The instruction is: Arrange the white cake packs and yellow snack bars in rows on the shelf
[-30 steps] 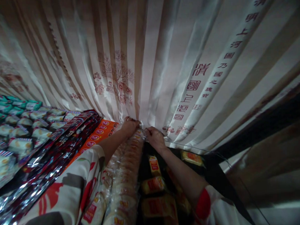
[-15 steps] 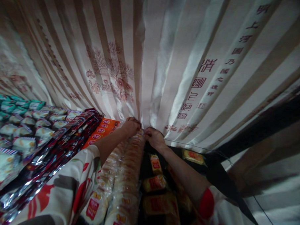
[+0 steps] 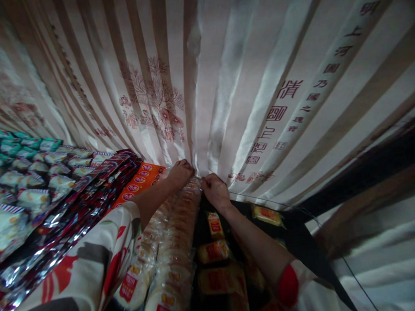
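Wrapped round cakes (image 3: 178,225) stand packed on edge in a long row that runs away from me, with a second row (image 3: 148,250) close on its left. At the far end, my left hand (image 3: 180,172) reaches over the rows with curled fingers, right by the curtain's lower edge. My right hand (image 3: 215,189) is closed in a pinch on the right side of that end, touching or close to the last wrapper (image 3: 194,183). What the fingertips of either hand grip is too small and dark to make out.
A pleated, printed curtain (image 3: 218,81) hangs directly behind the goods. Yellow-and-red packets (image 3: 213,251) lie on a black surface to the right, beside a thin cord (image 3: 271,198). Dark shiny packets (image 3: 76,216), an orange box (image 3: 140,181) and white packets (image 3: 34,199) fill the left.
Both hands stay at the far end of the row. My right hand has shifted very slightly, and more of the last wrapper shows between the hands.
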A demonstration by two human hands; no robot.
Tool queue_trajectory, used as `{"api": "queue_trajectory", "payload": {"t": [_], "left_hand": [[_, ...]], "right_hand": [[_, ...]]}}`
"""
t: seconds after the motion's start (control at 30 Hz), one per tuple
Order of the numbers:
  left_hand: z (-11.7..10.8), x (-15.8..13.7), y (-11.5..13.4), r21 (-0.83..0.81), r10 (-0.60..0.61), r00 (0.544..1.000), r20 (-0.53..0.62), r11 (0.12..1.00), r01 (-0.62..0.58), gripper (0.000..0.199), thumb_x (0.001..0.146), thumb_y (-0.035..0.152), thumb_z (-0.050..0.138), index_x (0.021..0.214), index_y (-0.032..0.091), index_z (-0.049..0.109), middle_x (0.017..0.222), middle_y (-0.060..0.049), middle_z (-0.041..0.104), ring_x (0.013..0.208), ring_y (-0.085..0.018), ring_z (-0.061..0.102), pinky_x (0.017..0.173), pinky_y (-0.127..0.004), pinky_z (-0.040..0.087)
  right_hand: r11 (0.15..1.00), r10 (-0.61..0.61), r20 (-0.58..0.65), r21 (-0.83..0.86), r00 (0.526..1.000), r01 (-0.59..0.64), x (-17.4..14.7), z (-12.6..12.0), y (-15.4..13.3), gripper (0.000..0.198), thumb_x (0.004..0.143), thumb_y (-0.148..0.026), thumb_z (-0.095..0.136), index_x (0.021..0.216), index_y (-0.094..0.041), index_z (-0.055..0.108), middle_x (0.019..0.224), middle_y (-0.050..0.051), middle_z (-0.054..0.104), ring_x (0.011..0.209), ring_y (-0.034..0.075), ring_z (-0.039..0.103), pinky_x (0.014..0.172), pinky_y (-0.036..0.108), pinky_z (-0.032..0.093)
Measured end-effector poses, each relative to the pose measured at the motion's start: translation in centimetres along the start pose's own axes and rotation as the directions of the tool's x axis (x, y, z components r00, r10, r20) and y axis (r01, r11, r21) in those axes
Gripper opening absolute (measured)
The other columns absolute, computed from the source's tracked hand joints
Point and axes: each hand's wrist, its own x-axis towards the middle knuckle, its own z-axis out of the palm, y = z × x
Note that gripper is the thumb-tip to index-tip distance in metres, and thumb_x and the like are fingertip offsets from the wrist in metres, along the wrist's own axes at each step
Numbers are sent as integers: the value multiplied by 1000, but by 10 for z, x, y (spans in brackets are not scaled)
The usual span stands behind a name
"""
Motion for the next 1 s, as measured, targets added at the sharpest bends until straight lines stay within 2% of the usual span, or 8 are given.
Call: {"api": "queue_trajectory", "payload": {"t": [0.13, 0.27, 0.4, 0.53, 0.67, 0.83, 0.93, 1.0], "left_hand": [[1, -1, 1, -9, -14, 1000, -13, 1000, 14, 21, 84, 18, 44, 82, 16, 65, 89, -12, 62, 97, -24, 44, 80, -35, 36], [5, -2, 1, -18, -11, 1000, -19, 1000, 11, 23, 84, 20, 43, 82, 15, 65, 89, -13, 61, 95, -25, 45, 77, -35, 38], [7, -5, -3, -71, 17, 999, -35, 997, -19, 21, 83, 20, 44, 85, 15, 64, 88, -12, 61, 96, -23, 46, 82, -35, 38], [5, -12, -8, -148, 109, 992, -57, 982, -116, 21, 83, 21, 44, 86, 16, 64, 91, -8, 63, 98, -19, 48, 92, -33, 34], [4, -19, -13, -131, 203, 978, -40, 970, -206, 21, 81, 26, 46, 79, 17, 65, 95, -8, 64, 99, -19, 50, 97, -34, 30], [3, -19, -13, -64, 174, 984, -38, 982, -176, 17, 77, 20, 49, 84, 14, 64, 94, -9, 63, 95, -20, 51, 91, -34, 35], [3, -18, -11, -22, 145, 989, -24, 989, -145, 17, 79, 17, 47, 87, 14, 62, 95, -9, 62, 93, -20, 51, 86, -33, 38], [3, -17, -9, 2, 127, 992, -22, 992, -127, 17, 80, 16, 46, 86, 14, 61, 95, -9, 62, 94, -20, 50, 84, -32, 39]], "right_hand": [[999, -35, 129, -19, 991, 38, -8, -4, -2, 18, 80, -39, 53, 79, -24, 62, 78, 1, 68, 72, 17, 64, 63, 25, 44], [994, -90, 184, 80, 979, 76, -9, 1, 0, 8, 75, -30, 60, 80, -26, 65, 82, -3, 69, 75, 15, 63, 66, 24, 46], [994, -65, 164, 96, 984, 50, -7, 5, 1, 6, 74, -25, 59, 74, -26, 65, 77, -4, 68, 71, 13, 62, 67, 23, 46], [995, -30, 149, 96, 988, 15, -7, 8, 0, 9, 76, -27, 56, 77, -25, 65, 77, -2, 68, 72, 14, 63, 68, 24, 46], [997, -11, 120, 80, 993, 2, -6, 11, 0, 12, 78, -26, 53, 79, -23, 65, 78, 0, 69, 74, 15, 63, 70, 25, 46], [998, 5, 102, 64, 995, -11, -8, 7, -7, 14, 81, -26, 50, 80, -23, 64, 80, 0, 68, 77, 14, 63, 72, 24, 45], [999, 42, 112, -31, 993, -39, -13, -3, -16, 15, 83, -26, 47, 86, -22, 61, 86, 0, 66, 80, 13, 62, 71, 23, 44], [992, 37, 73, -122, 997, -28, -18, -12, -22, 17, 85, -29, 46, 94, -21, 58, 95, 3, 64, 82, 14, 61, 69, 24, 43]]}}
